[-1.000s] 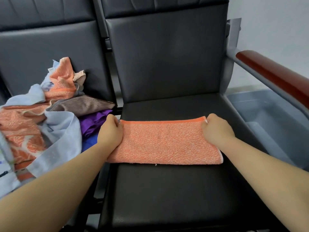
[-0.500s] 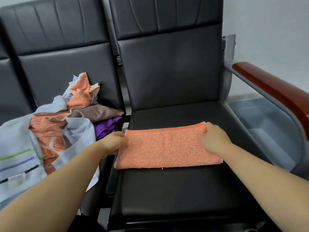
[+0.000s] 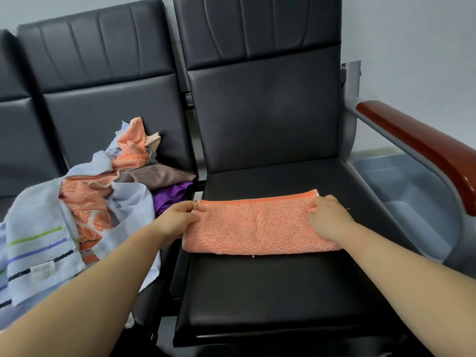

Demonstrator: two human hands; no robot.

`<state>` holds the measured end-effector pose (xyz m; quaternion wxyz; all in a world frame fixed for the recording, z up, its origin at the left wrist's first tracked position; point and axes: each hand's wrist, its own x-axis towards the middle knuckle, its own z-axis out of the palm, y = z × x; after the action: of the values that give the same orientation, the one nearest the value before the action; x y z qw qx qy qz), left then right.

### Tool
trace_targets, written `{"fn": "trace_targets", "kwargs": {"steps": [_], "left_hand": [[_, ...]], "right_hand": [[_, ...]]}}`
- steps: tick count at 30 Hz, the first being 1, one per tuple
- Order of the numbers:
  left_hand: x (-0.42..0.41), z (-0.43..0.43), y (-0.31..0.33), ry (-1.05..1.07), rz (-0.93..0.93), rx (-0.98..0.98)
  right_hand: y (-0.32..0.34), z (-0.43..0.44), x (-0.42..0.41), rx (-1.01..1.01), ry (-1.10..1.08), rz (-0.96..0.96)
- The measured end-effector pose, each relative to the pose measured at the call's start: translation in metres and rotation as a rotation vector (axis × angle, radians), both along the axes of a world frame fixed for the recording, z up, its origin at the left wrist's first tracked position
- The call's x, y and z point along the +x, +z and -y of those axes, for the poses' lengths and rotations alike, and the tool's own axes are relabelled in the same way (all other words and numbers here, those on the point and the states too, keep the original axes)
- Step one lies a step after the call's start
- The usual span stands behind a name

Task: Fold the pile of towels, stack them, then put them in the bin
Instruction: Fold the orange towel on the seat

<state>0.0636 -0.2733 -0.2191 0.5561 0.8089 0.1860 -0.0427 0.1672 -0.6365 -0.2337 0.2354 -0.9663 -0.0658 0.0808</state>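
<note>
- Left hand (image 3: 177, 218) isn't pressing anymore, it pinches the left end of the orange towel (image 3: 257, 226) at the seat (image 3: 257, 292) edge
- Right hand (image 3: 327, 219) grips the right end
- Second fold's probably next

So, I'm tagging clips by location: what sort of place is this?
Probably a waiting room or lobby: a row of joined black seats, a wood-topped armrest, and a plain wall.
</note>
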Motion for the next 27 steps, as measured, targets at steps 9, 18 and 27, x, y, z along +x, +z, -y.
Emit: {"fn": "trace_targets", "kwargs": {"steps": [9, 18, 27], "left_hand": [[-0.004, 0.017, -0.014, -0.095, -0.024, 0.736], [-0.003, 0.077, -0.005, -0.135, 0.005, 1.05], [0.003, 0.133, -0.002, -0.398, -0.043, 0.953]], "right_hand": [[-0.002, -0.002, -0.001, -0.027, 0.005, 0.022], [-0.003, -0.003, -0.015, -0.17, 0.046, 0.215], [0.004, -0.011, -0.03, -0.265, 0.175, 0.198]]}}
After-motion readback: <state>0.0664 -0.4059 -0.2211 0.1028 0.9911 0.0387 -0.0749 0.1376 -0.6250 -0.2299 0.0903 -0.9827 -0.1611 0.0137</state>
